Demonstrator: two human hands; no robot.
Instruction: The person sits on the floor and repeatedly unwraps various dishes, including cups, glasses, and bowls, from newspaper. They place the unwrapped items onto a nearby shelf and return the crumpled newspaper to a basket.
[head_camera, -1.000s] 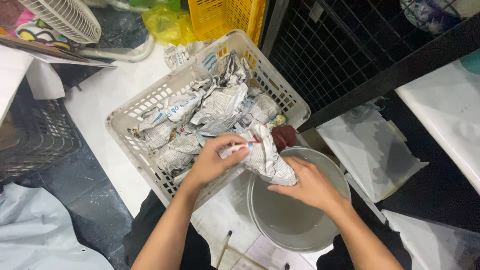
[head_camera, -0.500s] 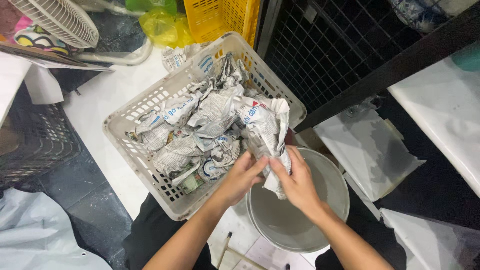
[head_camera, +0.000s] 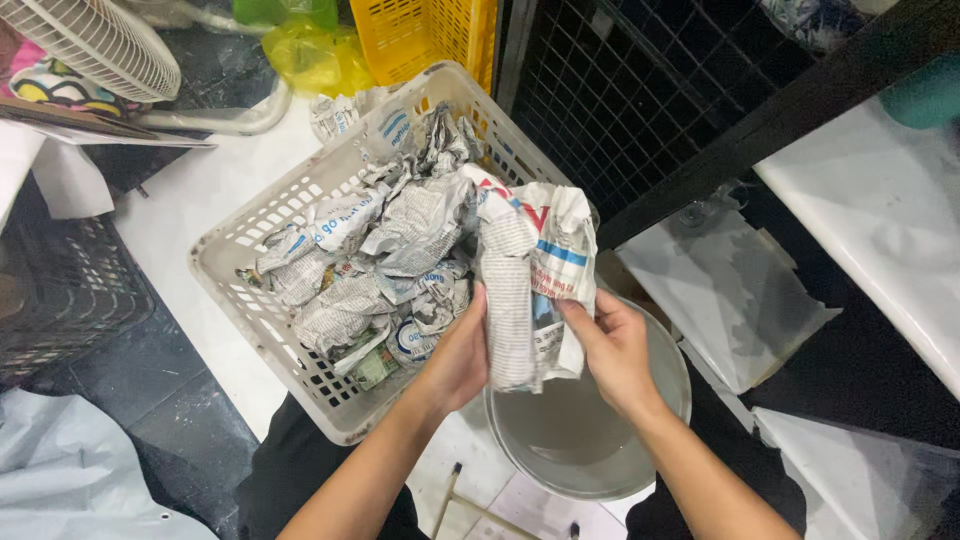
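Cluttered workshop floor, as I am viewing it remotely. White slatted basket (head_camera: 262, 236): lying at the left, holding crumpled newspaper bundles (head_camera: 390, 250). Grey bucket (head_camera: 655, 425): sitting just beside the basket, under the hands. Newspaper-wrapped bundle (head_camera: 535, 275): hanging upright over the bucket's rim. Left hand (head_camera: 458, 358): its fingers are clasping the bundle's left edge. Right hand (head_camera: 615, 350): its fingers are pinching the right edge. I am judging that peeling layers slowly, supported from below, suits best.
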